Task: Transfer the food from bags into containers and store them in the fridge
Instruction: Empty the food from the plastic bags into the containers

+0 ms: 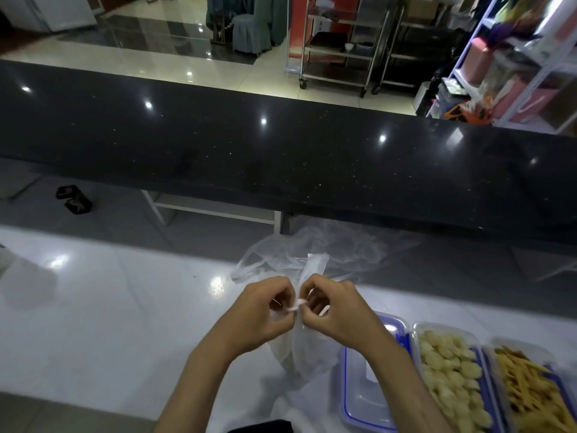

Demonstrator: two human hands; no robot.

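A small clear plastic bag [307, 354] with pale food inside stands on the white counter [125, 323]. Its neck is twisted into a knot, and both hands pinch that knot: my left hand [265, 310] from the left, my right hand [334, 310] from the right. To the right lies an empty clear container with a blue rim [362, 398], partly hidden by my right forearm. Beside it sit a container of pale round snack pieces [449, 376] and a container of yellow-orange sticks [530, 395].
An empty, crumpled clear bag [312, 254] lies just behind my hands. A raised black stone ledge [281, 157] runs across the back of the counter. Beyond it are steel trolleys [340, 42] and a shelf with pink boxes [512, 64].
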